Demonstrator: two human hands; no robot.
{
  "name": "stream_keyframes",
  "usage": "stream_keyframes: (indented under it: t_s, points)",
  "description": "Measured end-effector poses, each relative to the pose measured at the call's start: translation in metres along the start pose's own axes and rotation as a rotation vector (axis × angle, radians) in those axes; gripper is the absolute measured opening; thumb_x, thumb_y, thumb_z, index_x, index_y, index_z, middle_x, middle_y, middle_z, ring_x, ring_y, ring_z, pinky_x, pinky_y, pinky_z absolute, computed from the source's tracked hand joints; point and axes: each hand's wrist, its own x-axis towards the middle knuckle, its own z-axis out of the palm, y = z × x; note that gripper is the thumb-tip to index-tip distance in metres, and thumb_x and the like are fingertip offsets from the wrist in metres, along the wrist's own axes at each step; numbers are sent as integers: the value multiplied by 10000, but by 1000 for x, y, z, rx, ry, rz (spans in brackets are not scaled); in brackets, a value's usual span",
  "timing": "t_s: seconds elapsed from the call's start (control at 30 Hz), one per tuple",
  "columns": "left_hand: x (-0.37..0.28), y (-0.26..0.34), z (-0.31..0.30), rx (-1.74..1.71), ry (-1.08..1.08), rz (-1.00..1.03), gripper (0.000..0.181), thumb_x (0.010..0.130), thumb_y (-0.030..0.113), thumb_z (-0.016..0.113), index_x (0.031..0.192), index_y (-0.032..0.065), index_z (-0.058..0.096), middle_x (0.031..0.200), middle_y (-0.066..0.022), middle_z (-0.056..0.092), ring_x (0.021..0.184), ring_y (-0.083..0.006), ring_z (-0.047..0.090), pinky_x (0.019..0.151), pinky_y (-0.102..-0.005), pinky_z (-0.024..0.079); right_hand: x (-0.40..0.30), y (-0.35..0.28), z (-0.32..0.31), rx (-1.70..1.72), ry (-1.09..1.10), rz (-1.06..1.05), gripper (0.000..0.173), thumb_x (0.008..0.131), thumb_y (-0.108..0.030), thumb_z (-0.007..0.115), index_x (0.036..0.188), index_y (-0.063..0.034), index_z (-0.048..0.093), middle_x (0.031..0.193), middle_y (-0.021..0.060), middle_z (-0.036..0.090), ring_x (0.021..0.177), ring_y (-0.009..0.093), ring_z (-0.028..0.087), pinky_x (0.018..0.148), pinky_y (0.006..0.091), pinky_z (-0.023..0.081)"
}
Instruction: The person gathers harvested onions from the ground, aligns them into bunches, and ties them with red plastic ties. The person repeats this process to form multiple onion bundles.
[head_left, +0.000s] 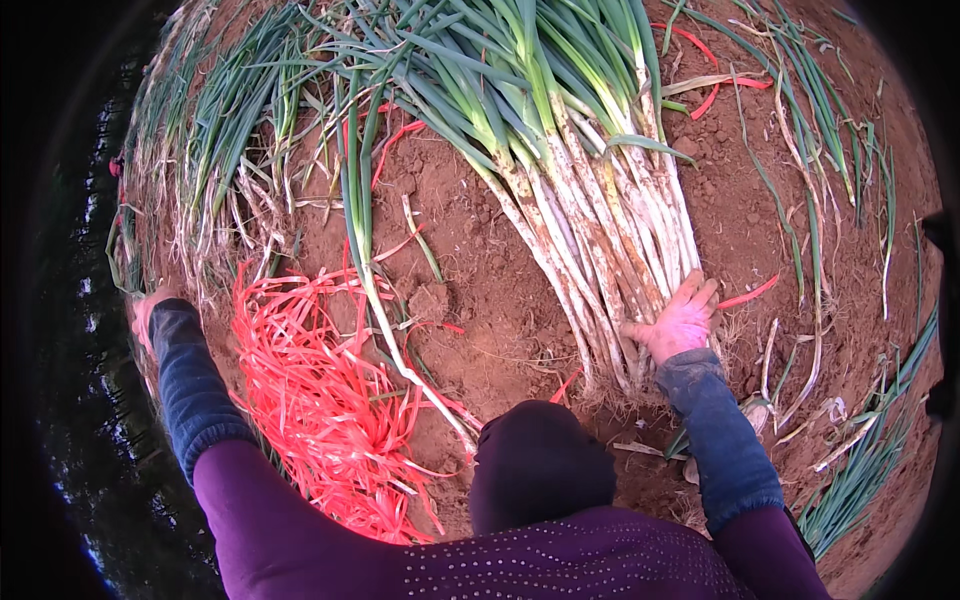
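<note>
A thick pile of long green onions (585, 210) lies on the soil in front of me, leaves pointing away and white, soil-streaked stems towards me. My right hand (681, 319) rests on the right side of the stems just above the roots, thumb and fingers spread. Far out to the left, my left hand (152, 319) reaches the edge of a row of loose green onions (232, 165). Its fingers are mostly hidden, so any grip is unclear. Between my arms lies a tangled heap of red plastic ribbon (322, 382).
One single green onion (382, 315) lies along the ribbon heap's right side. Loose red strips (705, 56) lie beyond the pile. Scattered leaves and thin stalks (814, 247) cover the reddish-brown soil (472, 300) at right, with more green onions (862, 480) at lower right.
</note>
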Motion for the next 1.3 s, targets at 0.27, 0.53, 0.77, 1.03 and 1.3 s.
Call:
stream_keyframes:
  t_s: [0.27, 0.53, 0.77, 1.03, 1.3]
  points:
    - [-236, -215, 303, -377, -1327, 63, 406, 875, 274, 753, 1120, -43, 689, 862, -149, 721, 736, -229, 686, 683, -383, 556, -5, -5, 14, 10, 55, -105, 1487, 542, -612, 911, 1563, 70, 73, 1541, 404, 159, 1421, 574, 245, 1140, 651, 265]
    - [-311, -191, 233, -316, -982, 179, 475, 910, 392, 654, 1070, -55, 626, 980, -288, 698, 985, -443, 680, 881, -489, 517, -10, -14, 6, 56, 31, -113, 1452, 566, -504, 931, 1561, 71, 45, 1554, 413, 143, 1388, 582, 310, 1151, 583, 311]
    - [-265, -115, 132, -1364, -1190, -612, 212, 1032, 279, 522, 1011, 74, 570, 732, -25, 583, 510, -112, 506, 423, -253, 431, -6, 5, -6, -40, 65, -192, 1324, 603, -535, 897, 1531, 77, 179, 1538, 368, 244, 1385, 536, 342, 1139, 572, 333]
    - [-343, -26, 72, -1767, -1644, -809, 237, 1056, 311, 515, 1082, 82, 573, 847, -14, 573, 614, -122, 519, 498, -280, 446, -86, -77, -20, 518, -446, -762, 929, 920, -652, 581, 1447, 90, 395, 1375, 305, 538, 1265, 449, 526, 1082, 464, 413]
    - [-359, 30, 109, -1783, -1777, -788, 238, 1015, 292, 573, 1063, 60, 595, 839, -61, 630, 687, -211, 633, 601, -368, 588, -111, -75, -28, 447, -672, -560, 455, 1012, -453, 492, 1104, -17, 585, 891, 239, 668, 891, 426, 655, 806, 506, 493]
